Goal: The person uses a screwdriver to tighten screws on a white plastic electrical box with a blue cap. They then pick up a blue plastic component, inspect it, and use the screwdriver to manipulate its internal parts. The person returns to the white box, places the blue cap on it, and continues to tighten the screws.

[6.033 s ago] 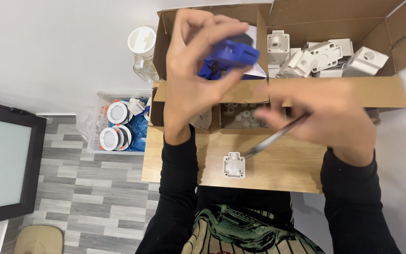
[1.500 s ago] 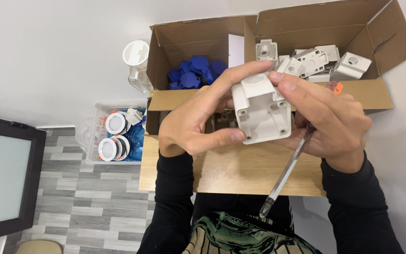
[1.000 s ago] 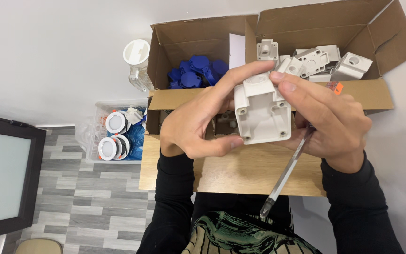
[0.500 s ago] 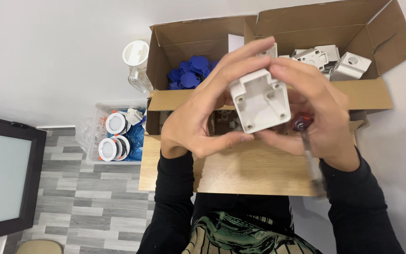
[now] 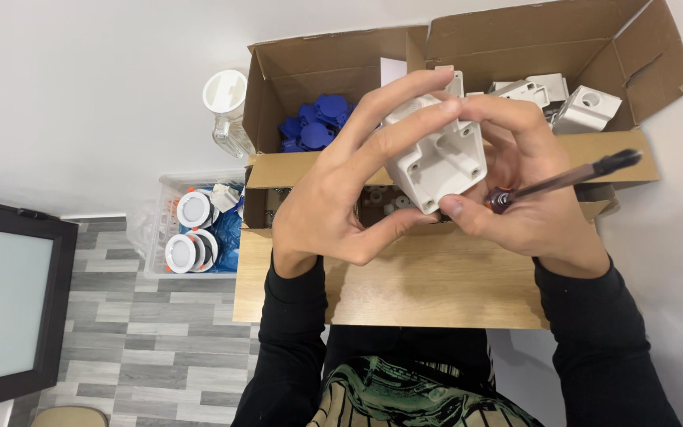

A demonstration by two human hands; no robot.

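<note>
I hold a white plastic socket housing (image 5: 438, 155) up in front of me, its back with several screw holes turned toward the camera. My left hand (image 5: 341, 198) wraps it from the left, fingers over its top edge. My right hand (image 5: 527, 198) steadies it from the right and also grips a screwdriver (image 5: 563, 180) with a dark red handle, lying across the palm and pointing right. Behind the hands, an open cardboard box (image 5: 326, 55) holds blue plastic parts (image 5: 314, 126) on the left and more white housings (image 5: 586, 107) on the right.
A small wooden table (image 5: 436, 292) lies under my hands. On the floor to the left, a clear bin (image 5: 160, 237) holds round white fittings. A clear jar with a white lid (image 5: 227, 111) stands by the box. A dark-framed panel (image 5: 9, 300) is at far left.
The white housing has tilted and turned between my fingers. The screwdriver swung from pointing down toward my lap to lying crosswise in my right hand, pointing right.
</note>
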